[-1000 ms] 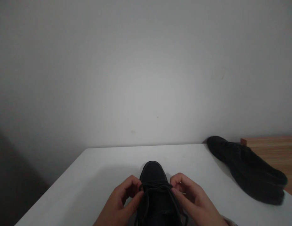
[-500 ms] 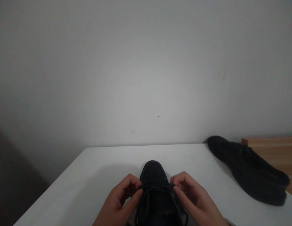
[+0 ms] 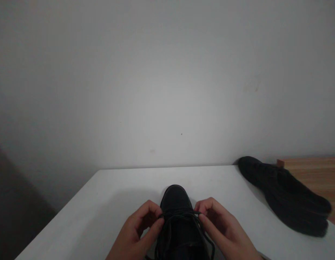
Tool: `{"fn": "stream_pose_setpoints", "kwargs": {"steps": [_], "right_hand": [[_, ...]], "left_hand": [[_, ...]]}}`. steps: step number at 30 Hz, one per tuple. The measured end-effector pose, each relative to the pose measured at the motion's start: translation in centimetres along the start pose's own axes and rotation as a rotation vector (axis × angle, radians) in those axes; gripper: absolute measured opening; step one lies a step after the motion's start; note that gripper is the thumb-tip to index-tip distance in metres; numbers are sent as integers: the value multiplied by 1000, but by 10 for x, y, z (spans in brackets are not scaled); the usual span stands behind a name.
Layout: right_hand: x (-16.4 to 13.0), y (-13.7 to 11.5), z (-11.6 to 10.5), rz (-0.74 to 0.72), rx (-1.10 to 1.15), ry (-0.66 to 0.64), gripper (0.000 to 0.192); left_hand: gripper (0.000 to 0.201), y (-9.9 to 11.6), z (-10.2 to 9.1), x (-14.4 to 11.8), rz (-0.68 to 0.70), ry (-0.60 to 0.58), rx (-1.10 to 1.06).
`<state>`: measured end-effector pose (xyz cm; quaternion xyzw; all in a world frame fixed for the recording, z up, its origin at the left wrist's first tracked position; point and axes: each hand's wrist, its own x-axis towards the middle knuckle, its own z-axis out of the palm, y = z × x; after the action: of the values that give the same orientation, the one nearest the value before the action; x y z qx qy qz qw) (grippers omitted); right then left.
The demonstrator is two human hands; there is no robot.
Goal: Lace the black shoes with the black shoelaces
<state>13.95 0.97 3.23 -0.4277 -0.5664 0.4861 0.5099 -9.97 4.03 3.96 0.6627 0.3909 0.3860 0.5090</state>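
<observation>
A black shoe [image 3: 180, 233] sits at the near middle of the table, its rounded toe pointing away from the person toward the wall and its heel end cut off by the bottom of the view; dark laces [image 3: 180, 213] run across its upper just behind the toe, with loose lengths trailing down both sides, one curving low along the right flank; the left hand [image 3: 137, 231] is beside the shoe, thumb and forefinger pinched narrowly on the lace at the left edge; the right hand [image 3: 224, 229] mirrors it, thumb and forefinger closed on the lace at the right edge, so that the strand stretches between the two grips; a bit of sleeve [image 3: 263, 255] shows at the right wrist; around them spreads the white table [image 3: 121, 182], a soft shadow lying left of the shoe; well apart, toward the far right, lies a second black shoe [image 3: 281, 200], toe near the wall, dark and blurred at the heel; behind it is a wood-grained panel [image 3: 313, 177]; beyond the table rises a pale wall [image 3: 167, 90], faintly marked.
</observation>
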Motion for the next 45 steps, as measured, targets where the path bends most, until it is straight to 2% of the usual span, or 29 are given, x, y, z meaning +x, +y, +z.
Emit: {"fn": "stream_pose_setpoints", "kwargs": {"steps": [4, 10, 13, 17, 23, 29, 35, 45], "right_hand": [[-1, -1, 1, -8, 24, -17, 32], [-1, -3, 3, 67, 98, -36, 34], [0, -6, 3, 28, 83, 9, 34], [0, -8, 1, 86, 105, -45, 35], [4, -7, 1, 106, 121, -5, 47], [6, -1, 0, 135, 196, -12, 41], [3, 0, -1, 196, 237, -88, 41], [8, -5, -2, 128, 230, 55, 40]], "left_hand": [[21, 0, 0, 0, 94, 9, -4], [27, 5, 2, -3, -42, 5, -24], [29, 7, 1, -2, -20, 11, -10], [30, 7, 0, 0, -36, 42, -11], [32, 5, 1, -1, -65, 55, -21], [31, 2, 1, 0, -43, 3, -28], [36, 0, 2, 1, -69, -57, -56], [33, 5, -6, 2, -37, 41, -70]]}}
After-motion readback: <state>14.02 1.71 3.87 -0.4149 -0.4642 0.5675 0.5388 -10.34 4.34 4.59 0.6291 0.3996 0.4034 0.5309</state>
